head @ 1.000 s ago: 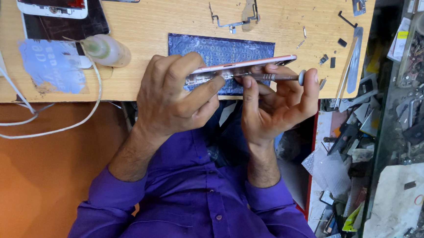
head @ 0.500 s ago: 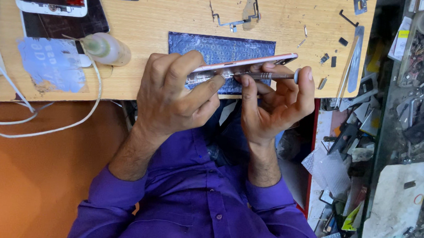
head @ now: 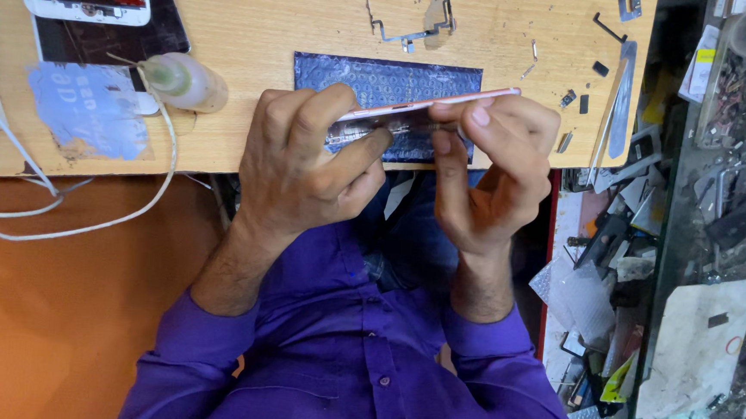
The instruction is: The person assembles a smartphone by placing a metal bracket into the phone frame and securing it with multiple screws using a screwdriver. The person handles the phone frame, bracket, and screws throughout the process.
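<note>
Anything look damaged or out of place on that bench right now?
Yes. The phone held edge-up between the left hand and right hand is opened, its insides exposed. Small loose metal parts lie scattered on the wooden bench.

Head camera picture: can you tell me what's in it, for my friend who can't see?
Two hands, the left hand and the right hand, hold a thin opened phone edge-on over a wooden workbench. On the bench lie a blue mat, a small squeeze bottle, a white cable and little metal parts.
</note>
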